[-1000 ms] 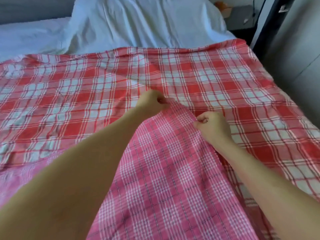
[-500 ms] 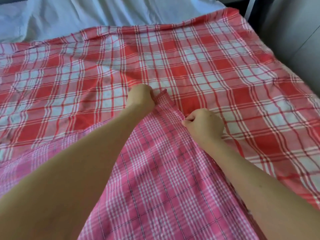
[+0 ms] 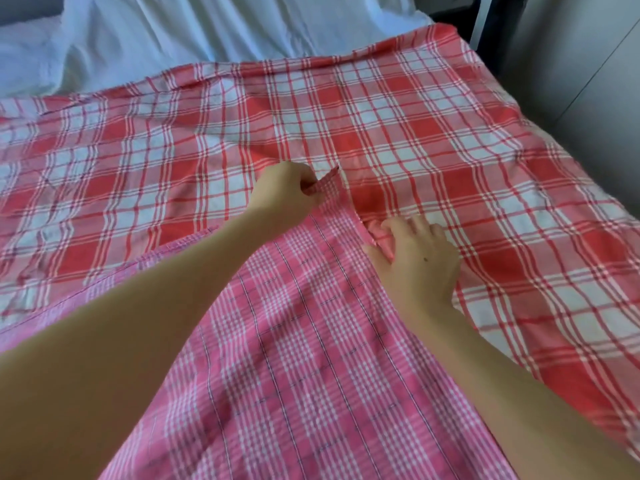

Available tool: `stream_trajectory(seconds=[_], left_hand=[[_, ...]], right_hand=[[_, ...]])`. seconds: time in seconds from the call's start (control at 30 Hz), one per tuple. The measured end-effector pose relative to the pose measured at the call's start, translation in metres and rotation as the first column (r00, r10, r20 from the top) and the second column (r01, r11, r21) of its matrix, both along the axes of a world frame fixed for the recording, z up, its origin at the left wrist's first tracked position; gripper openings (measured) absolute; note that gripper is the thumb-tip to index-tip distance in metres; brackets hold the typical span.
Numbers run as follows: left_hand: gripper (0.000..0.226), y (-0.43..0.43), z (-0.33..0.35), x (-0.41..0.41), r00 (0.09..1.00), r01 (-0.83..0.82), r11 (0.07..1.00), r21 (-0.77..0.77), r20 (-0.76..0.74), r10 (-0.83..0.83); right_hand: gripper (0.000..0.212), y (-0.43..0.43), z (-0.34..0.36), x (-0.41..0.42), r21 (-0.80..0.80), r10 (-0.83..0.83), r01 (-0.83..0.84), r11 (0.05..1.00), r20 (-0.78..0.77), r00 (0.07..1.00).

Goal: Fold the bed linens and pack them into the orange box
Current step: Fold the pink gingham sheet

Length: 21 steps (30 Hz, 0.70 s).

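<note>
Pink plaid sheet (image 3: 311, 358) lies folded across the near half of the bed, on top of the red plaid sheet (image 3: 433, 133) spread flat beneath it. Left hand (image 3: 287, 192) is out at the far corner of the pink sheet, its grip narrow, pinching that corner tip between thumb and fingers. Right hand (image 3: 415, 261) sits just beside it on the pink sheet's right edge, fingers bent, grip closed on a small bunch of cloth there. White bedding (image 3: 207, 36) is heaped beyond
</note>
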<state>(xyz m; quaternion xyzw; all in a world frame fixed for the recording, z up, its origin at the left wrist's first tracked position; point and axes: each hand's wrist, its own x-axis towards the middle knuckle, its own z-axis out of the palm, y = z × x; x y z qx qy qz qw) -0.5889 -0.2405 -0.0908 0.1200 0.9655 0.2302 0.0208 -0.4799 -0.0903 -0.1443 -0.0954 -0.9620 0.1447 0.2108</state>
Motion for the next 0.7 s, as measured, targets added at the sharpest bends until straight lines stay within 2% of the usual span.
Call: stream_trajectory(seconds=[0.23,0.33,0.43,0.5,0.57,0.7], left_hand=[[0.018,0.009,0.043,0.12,0.934,0.338,0.936,-0.101,0.158,-0.321],[0.02,0.021,0.06,0.186,0.864,0.486,0.858,-0.168,0.24,-0.443],[0.023,0.04,0.079,0.257,0.773,0.626,0.74,-0.246,0.321,-0.548],[0.023,0.054,0.091,0.3,0.724,0.685,0.68,-0.262,0.351,-0.594],[0.023,0.073,0.106,0.343,0.689,0.717,0.655,-0.238,0.385,-0.614],[0.03,0.12,0.135,0.422,0.616,0.755,0.65,-0.085,0.43,-0.66]], right_hand=[[0.033,0.015,0.022,0.141,-0.221,-0.014,0.022,0.975,0.041,0.999],[0.03,0.027,0.027,0.222,-0.314,0.011,0.04,0.949,0.156,0.988],[0.019,0.047,0.035,0.315,-0.317,-0.033,0.101,0.943,0.212,0.977],[0.019,0.059,0.042,0.377,-0.311,-0.072,0.155,0.938,0.263,0.962],[0.022,0.072,0.054,0.441,-0.313,-0.12,0.243,0.918,0.366,0.923],[0.02,0.101,0.073,0.545,-0.288,-0.187,0.366,0.885,0.499,0.846]])
